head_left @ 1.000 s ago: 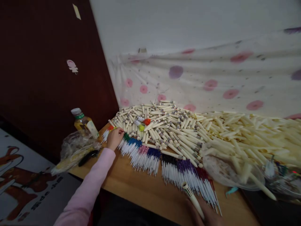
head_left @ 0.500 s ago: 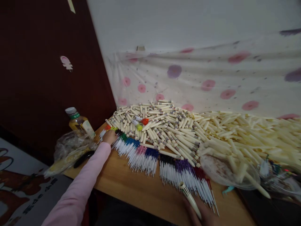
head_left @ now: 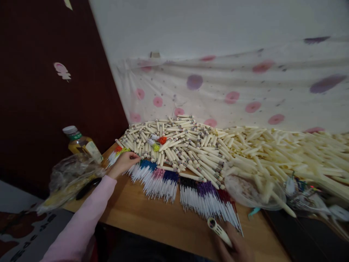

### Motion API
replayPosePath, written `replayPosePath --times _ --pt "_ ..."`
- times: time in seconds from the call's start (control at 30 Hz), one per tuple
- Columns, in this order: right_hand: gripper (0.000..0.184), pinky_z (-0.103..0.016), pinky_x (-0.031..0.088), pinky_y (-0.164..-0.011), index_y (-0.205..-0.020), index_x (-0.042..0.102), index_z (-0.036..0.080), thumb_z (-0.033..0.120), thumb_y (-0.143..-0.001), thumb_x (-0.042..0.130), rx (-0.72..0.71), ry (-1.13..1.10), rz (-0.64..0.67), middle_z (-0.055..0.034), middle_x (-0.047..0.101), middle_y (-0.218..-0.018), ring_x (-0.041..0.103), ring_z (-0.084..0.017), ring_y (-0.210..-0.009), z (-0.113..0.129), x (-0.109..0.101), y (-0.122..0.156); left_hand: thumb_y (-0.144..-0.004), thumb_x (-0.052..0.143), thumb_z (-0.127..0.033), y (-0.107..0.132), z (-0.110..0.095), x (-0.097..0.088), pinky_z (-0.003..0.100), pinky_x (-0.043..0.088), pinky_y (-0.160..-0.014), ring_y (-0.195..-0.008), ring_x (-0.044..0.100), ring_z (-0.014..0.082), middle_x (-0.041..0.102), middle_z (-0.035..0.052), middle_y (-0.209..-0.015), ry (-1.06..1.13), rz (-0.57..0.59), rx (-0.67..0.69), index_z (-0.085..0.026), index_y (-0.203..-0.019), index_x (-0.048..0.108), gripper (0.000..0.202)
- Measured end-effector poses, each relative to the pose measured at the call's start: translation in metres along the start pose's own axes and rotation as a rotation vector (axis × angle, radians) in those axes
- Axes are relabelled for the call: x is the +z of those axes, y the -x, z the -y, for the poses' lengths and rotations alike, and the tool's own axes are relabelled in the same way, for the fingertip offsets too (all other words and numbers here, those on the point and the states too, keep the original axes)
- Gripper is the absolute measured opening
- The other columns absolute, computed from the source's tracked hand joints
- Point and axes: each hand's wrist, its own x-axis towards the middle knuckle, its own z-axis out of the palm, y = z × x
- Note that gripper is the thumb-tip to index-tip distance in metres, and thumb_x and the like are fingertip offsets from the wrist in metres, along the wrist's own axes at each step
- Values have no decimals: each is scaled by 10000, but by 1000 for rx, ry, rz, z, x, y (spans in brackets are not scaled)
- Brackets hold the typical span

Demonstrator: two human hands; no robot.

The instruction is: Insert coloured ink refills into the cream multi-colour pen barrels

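Here's my right grip (head_left: 240,246), low at the near edge of the view, fingers wrapped round a cream pen barrel (head_left: 224,235). Its long axis tilts, the open mouth pointing up and away to my left, the rest running back down into my palm. Now over to the left grip (head_left: 127,162), well apart, far out along the counter (head_left: 155,218): thumb and fingertips bunched close together, right by the far end of the blue-topped refills (head_left: 148,165), and whether anything sits pinched between them I cannot tell. The refills lie in a colour-sorted row, white stems reaching back toward me; on the left they slant down to the left, while the purple-topped refills (head_left: 208,191) slant down to the right, close to the barrel's own line. And here's the relation that counts: from the barrel's mouth, my left grip is off to the left and farther away, with most of the row spread between. The purple ones sit much nearer my right, the blue ones nearer my left. Beyond the row rises a heap of pen barrels (head_left: 188,142), and off past my left sleeve stands a capped bottle (head_left: 81,145) beside a crumpled plastic bag (head_left: 68,173).
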Motion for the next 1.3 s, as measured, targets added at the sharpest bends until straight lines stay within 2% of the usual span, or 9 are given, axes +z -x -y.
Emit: replayPosePath --times 0.13,0.23,0.3,0.4,0.6,0.8,1.0,1.13,1.3 --pt "437 -230 422 -474 -529 445 211 295 -949 530 -79 56 -73 11 486 -552 506 -126 -462 11 -4 -3 -755 635 -414 58 -53 52 255 457 -578 -642 603 159 655 2 -707 378 260 216 -173 -831 650 253" --pt "376 -248 455 -514 -618 548 207 305 -974 474 -40 116 -74 -8 546 -591 564 -152 -515 17 -6 -3 -712 667 -392 94 -81 88 249 446 -598 -661 578 149 636 15 -734 590 419 317 -180 -758 627 220" --pt "288 -261 506 -594 -832 648 202 324 -989 440 13 85 -51 -46 657 -730 647 -183 -646 20 -8 -3 -710 676 -365 109 -91 105 248 441 -605 -670 566 147 620 14 -737 690 478 336 -184 -749 612 196" --pt "265 -254 502 -564 -1027 646 200 347 -991 428 78 8 -35 -35 661 -740 636 -176 -614 22 -9 -2 -717 690 -334 122 -97 122 244 432 -607 -665 553 142 597 1 -708 772 539 337 -186 -735 606 171" --pt "258 -271 448 -517 -991 631 191 392 -955 474 22 -90 25 -36 624 -713 573 -170 -551 21 -5 0 -756 711 -328 141 -106 146 233 444 -620 -665 560 130 632 1 -729 915 641 261 -189 -756 619 167" --pt "204 -327 506 -692 -992 613 196 264 -973 421 -36 -123 53 -79 651 -792 645 -223 -796 23 -6 -2 -753 747 -355 148 -109 154 209 460 -548 -600 599 121 721 26 -715 992 665 169 -187 -797 608 223" --pt "233 -292 416 -557 -815 576 214 269 -972 413 -62 -21 42 -23 569 -650 561 -184 -612 23 -5 -2 -735 779 -307 145 -108 141 231 533 -696 -708 656 132 764 39 -838 1112 619 124 -196 -924 712 229" --pt "274 -290 366 -538 -714 509 220 277 -966 415 -74 28 27 -3 511 -602 510 -174 -573 23 -6 -3 -802 709 -371 145 -109 137 239 544 -710 -718 659 138 756 45 -848 1217 686 96 -185 -861 753 200" --pt "296 -281 328 -508 -673 458 227 283 -961 415 -70 4 37 9 467 -580 476 -164 -542 27 -8 -7 -809 713 -326 146 -110 137 210 538 -703 -704 657 122 747 28 -817 1307 731 57 -183 -794 755 151"
